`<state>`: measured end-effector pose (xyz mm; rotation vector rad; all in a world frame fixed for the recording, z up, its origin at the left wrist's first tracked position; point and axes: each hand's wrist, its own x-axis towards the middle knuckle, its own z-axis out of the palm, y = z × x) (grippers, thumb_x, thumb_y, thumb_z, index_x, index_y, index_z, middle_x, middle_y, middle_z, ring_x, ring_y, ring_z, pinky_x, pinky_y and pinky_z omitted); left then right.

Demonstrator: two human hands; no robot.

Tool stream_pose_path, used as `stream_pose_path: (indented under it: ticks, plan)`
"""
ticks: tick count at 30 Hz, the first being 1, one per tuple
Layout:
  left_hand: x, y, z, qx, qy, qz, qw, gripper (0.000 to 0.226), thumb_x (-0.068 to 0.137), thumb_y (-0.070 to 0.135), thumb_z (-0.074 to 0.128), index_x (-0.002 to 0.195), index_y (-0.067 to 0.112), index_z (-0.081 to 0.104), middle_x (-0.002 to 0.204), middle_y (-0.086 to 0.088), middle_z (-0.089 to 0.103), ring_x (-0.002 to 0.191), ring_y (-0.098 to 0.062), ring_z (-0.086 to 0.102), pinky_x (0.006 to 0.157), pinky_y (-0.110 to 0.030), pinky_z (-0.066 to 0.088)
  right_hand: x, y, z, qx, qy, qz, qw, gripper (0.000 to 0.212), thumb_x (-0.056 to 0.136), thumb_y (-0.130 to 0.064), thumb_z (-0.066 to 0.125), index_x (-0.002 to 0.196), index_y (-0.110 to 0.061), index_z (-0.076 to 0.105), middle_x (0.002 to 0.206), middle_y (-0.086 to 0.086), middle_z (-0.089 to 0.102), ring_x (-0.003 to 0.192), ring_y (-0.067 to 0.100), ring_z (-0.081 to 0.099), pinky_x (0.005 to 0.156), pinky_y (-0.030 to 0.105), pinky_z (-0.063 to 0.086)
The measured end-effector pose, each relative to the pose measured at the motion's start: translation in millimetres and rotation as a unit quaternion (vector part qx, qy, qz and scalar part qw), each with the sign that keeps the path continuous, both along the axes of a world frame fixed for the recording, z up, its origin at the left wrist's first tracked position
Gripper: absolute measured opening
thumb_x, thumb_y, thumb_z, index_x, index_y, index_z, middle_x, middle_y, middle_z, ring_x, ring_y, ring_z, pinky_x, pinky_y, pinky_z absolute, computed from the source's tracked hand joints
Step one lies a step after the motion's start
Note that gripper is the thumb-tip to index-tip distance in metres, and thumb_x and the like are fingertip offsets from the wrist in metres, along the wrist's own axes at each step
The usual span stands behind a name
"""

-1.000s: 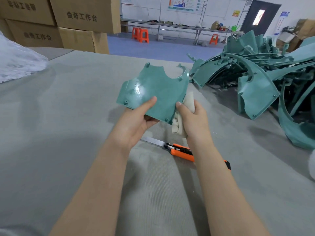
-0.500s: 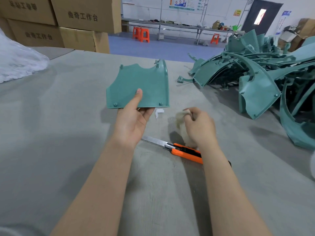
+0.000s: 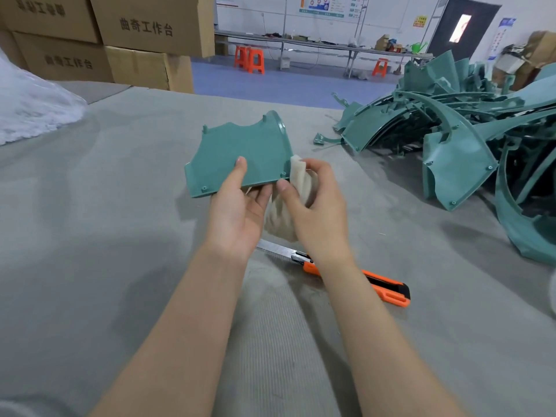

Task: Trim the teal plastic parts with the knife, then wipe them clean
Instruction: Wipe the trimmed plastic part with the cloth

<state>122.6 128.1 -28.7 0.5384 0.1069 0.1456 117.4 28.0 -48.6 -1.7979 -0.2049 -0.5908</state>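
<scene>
My left hand (image 3: 237, 218) holds a flat teal plastic part (image 3: 240, 155) above the table, thumb on its top face and fingers underneath. My right hand (image 3: 316, 212) grips a cream cloth (image 3: 301, 176), which touches the part's right lower corner; more cloth hangs down between my hands. An orange utility knife (image 3: 361, 281) lies on the grey table (image 3: 90, 236) under my right forearm, its blade extended and pointing left. A pile of teal parts (image 3: 451, 145) sits at the right.
Stacked cardboard boxes (image 3: 120, 40) stand at the far left edge of the table. A white plastic bag (image 3: 30, 109) lies at the left. Beyond the table are a blue floor, orange stools (image 3: 249, 60) and a long workbench.
My right hand with the cloth rose from the table back to the part's right corner. The part tilted slightly in my left hand and came a little nearer.
</scene>
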Motion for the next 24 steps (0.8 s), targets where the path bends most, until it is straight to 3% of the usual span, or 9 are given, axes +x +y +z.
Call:
stream_pose_path:
  ticks: [2, 4, 8, 11, 15, 19, 22, 24]
  plan:
    - [-1.0, -2.9, 0.1, 0.008, 0.009, -0.011, 1.000, 0.037, 0.098, 0.013, 0.051, 0.135, 0.007, 0.051, 0.096, -0.005, 0.068, 0.078, -0.012, 0.068, 0.062, -0.020, 0.056, -0.2, -0.5, -0.5, -0.015, -0.031, -0.021, 0.999, 0.025, 0.088, -0.021, 0.068, 0.102, -0.030, 0.050, 0.100, -0.009, 0.062, 0.092, 0.008, 0.056, 0.077, 0.013, 0.042]
    - [-1.4, -4.0, 0.2, 0.015, 0.012, -0.022, 1.000, 0.037, 0.099, 0.013, 0.050, 0.135, 0.007, 0.051, 0.095, -0.004, 0.068, 0.075, -0.011, 0.068, 0.060, -0.019, 0.055, -0.6, -2.6, 0.7, -0.015, -0.046, -0.028, 0.998, 0.021, 0.088, -0.018, 0.068, 0.094, -0.030, 0.051, 0.093, -0.009, 0.063, 0.087, 0.007, 0.056, 0.075, 0.015, 0.042]
    - [0.2, 0.7, -0.4, 0.016, 0.004, -0.032, 0.999, 0.034, 0.098, 0.011, 0.050, 0.132, 0.006, 0.053, 0.103, -0.006, 0.068, 0.086, -0.015, 0.068, 0.066, -0.022, 0.058, 0.1, -9.2, 5.3, 0.026, -0.009, 0.023, 0.999, 0.026, 0.087, -0.014, 0.068, 0.078, -0.035, 0.056, 0.074, -0.020, 0.061, 0.075, 0.000, 0.055, 0.072, 0.020, 0.046]
    - [0.8, 5.1, 0.6, 0.024, -0.003, -0.037, 0.999, 0.024, 0.098, 0.010, 0.051, 0.121, 0.009, 0.057, 0.097, -0.005, 0.070, 0.082, -0.014, 0.070, 0.071, -0.025, 0.059, 1.5, -13.6, 7.1, 0.068, 0.018, 0.062, 0.996, 0.022, 0.090, -0.009, 0.065, 0.080, -0.026, 0.058, 0.079, -0.006, 0.063, 0.079, 0.012, 0.057, 0.076, 0.033, 0.050]
    - [1.6, 10.4, 1.5, 0.014, -0.017, -0.034, 0.999, 0.014, 0.097, 0.009, 0.052, 0.107, 0.013, 0.061, 0.089, 0.000, 0.074, 0.077, -0.010, 0.072, 0.067, -0.023, 0.058, 8.3, -22.1, 6.2, 0.171, 0.051, 0.025, 0.984, 0.015, 0.094, -0.011, 0.060, 0.083, -0.021, 0.057, 0.083, 0.000, 0.060, 0.079, 0.014, 0.057, 0.072, 0.032, 0.048]
    - [2.1, 9.1, 1.5, 0.001, -0.024, -0.010, 1.000, 0.031, 0.097, 0.008, 0.052, 0.127, 0.011, 0.055, 0.104, -0.002, 0.070, 0.084, -0.012, 0.071, 0.071, -0.025, 0.059, 16.5, -35.7, 3.0, 0.212, 0.081, -0.067, 0.972, 0.013, 0.093, -0.016, 0.062, 0.083, -0.023, 0.057, 0.084, -0.002, 0.062, 0.082, 0.015, 0.059, 0.078, 0.035, 0.049]
    - [2.6, 7.4, 0.9, 0.011, -0.023, 0.006, 1.000, 0.037, 0.097, 0.009, 0.053, 0.133, 0.011, 0.051, 0.114, -0.005, 0.067, 0.089, -0.013, 0.069, 0.071, -0.025, 0.059, 15.1, -34.0, 3.9, 0.215, 0.091, -0.060, 0.970, 0.007, 0.093, -0.019, 0.062, 0.088, -0.024, 0.060, 0.089, 0.000, 0.065, 0.084, 0.016, 0.061, 0.081, 0.036, 0.051]
    - [3.1, 6.4, 0.3, 0.019, -0.026, 0.015, 0.999, 0.034, 0.097, 0.009, 0.053, 0.130, 0.012, 0.053, 0.116, -0.005, 0.067, 0.090, -0.013, 0.069, 0.071, -0.025, 0.058, 11.8, -30.0, 6.2, 0.210, 0.086, -0.026, 0.974, 0.005, 0.094, -0.017, 0.059, 0.093, -0.020, 0.063, 0.086, -0.002, 0.065, 0.079, 0.012, 0.060, 0.074, 0.030, 0.050]
